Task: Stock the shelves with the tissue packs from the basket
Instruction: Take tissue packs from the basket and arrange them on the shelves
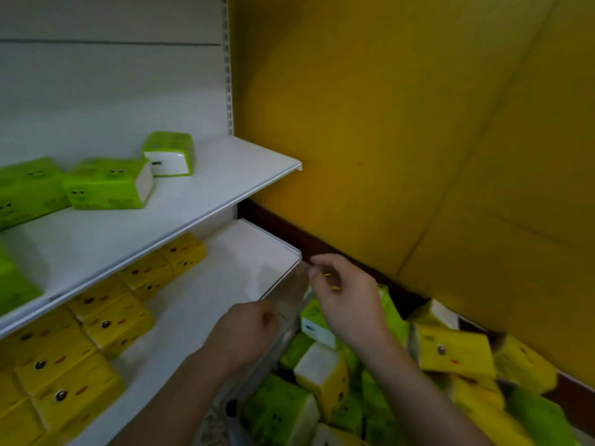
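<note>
upper shelf, green packs, lower shelf, yellow packs

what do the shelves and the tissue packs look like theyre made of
Upper shelf: looks like white painted sheet metal, smooth and matte, with a thin folded front lip and a slotted upright behind it. Green tissue packs and yellow tissue packs: seemingly thin printed plastic film, slightly glossy, soft-cornered with white ends; blur leaves this uncertain.

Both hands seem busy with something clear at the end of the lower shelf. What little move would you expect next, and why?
Probably letting go of that clear piece and dropping the right hand to a pack in the pile just below. Neither it nor the left hand holds a pack, and the lower shelf has bare space at its right end.
</note>
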